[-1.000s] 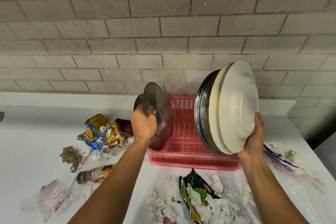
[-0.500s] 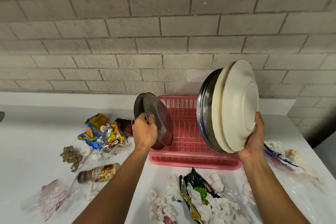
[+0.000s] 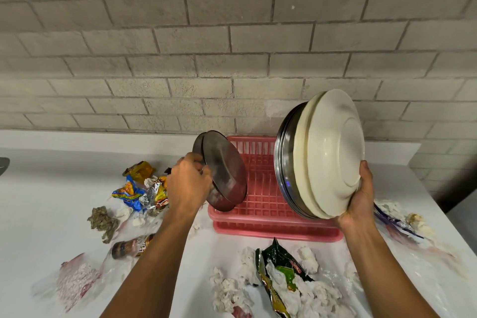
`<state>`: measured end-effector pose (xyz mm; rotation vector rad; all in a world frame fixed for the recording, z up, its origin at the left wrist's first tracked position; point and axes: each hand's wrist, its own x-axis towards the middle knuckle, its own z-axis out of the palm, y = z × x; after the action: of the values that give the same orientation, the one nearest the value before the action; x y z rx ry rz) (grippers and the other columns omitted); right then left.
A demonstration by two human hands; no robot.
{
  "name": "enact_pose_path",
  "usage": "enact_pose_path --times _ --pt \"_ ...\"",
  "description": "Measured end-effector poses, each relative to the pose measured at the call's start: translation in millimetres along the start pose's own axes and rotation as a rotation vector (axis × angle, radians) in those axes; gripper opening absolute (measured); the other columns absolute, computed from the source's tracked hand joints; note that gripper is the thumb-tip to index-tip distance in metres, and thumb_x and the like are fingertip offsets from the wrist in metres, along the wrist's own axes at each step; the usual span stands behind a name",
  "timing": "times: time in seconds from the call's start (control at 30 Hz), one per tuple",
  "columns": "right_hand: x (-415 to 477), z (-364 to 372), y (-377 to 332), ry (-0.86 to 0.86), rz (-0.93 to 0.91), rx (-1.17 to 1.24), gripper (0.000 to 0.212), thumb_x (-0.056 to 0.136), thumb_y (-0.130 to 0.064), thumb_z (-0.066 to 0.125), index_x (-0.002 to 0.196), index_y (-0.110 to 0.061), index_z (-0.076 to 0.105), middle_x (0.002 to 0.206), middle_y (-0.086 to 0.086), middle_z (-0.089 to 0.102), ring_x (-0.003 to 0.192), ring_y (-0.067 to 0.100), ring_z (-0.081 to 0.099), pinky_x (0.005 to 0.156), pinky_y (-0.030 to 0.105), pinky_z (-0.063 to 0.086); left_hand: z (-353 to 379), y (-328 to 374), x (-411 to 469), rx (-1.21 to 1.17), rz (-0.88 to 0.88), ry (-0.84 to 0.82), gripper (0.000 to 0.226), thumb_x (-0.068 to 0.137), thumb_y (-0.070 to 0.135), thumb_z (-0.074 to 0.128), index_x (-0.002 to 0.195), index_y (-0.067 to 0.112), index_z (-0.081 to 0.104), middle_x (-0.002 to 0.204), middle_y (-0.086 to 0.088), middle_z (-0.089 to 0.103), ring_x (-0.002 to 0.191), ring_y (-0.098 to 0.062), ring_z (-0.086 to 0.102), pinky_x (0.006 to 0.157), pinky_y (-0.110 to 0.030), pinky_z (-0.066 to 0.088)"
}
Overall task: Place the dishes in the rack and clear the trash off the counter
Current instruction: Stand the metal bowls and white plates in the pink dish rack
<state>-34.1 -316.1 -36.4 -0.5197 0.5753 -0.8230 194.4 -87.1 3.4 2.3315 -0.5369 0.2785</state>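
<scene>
Left hand: the left hand (image 3: 189, 183) grips the small round steel plates (image 3: 223, 173) by their near rim, fingers curled round the edge.
Where the plates are: they stand on edge, tilted, and the lower rim dips into the left front corner of the pink plastic dish rack (image 3: 263, 201). I cannot tell whether it touches the rack floor or hangs just above it.
Relation that counts: the rack lies just beside this hand, to its right. The plates already stand edge-down over it, so my call is a short lowering, not a reach.
Right hand: the right hand (image 3: 361, 199) cups from below a stack of large cream plates (image 3: 333, 152) backed by large steel plates (image 3: 284, 162). The stack is held upright over the rack's right side.
Nearer hand: both are at the rack, with the left lower and further in.
Surface: the white counter (image 3: 38, 201) looks smooth. It carries crumpled foil wrappers (image 3: 136, 188), a brown bottle (image 3: 131, 242) on its side, and a green snack packet (image 3: 281, 263) among white tissue wads (image 3: 227, 289).
Room: the grey brick wall (image 3: 232, 33) stands close behind, and the rack's middle is open between the two loads.
</scene>
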Motion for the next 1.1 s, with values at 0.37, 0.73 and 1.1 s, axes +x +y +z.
enact_pose_path --times 0.37,0.73,1.1 --pt "1 4 5 -0.059 0.0 0.03 0.044 0.081 -0.062 0.074 0.114 -0.033 0.078 0.122 0.002 0.075 0.103 0.027 0.075 0.078 0.049 0.062 -18 39 -5 -0.694 -0.103 -0.326 0.012 0.096 0.025 0.067 0.103 0.017 0.072 0.093 -0.006 0.075 0.069 -0.013 0.071 0.063 -0.027 0.059" --pt "1 10 14 -0.132 0.016 0.013 0.036 0.083 -0.059 0.073 0.106 -0.032 0.081 0.112 0.003 0.078 0.096 0.027 0.077 0.074 0.048 0.062 -23 82 -21 -1.184 -0.114 -0.823 0.031 0.105 0.016 0.05 0.123 -0.003 0.065 0.106 -0.013 0.068 0.089 -0.018 0.059 0.075 -0.024 0.054" --pt "4 16 18 -0.123 0.083 -0.023 0.058 0.073 -0.061 0.082 0.122 -0.03 0.075 0.126 0.006 0.074 0.109 0.032 0.073 0.086 0.053 0.059 -30 99 -14 -1.185 -0.145 -0.639 0.026 0.093 0.008 0.068 0.112 -0.01 0.068 0.101 -0.019 0.072 0.095 -0.027 0.064 0.102 -0.047 0.045"
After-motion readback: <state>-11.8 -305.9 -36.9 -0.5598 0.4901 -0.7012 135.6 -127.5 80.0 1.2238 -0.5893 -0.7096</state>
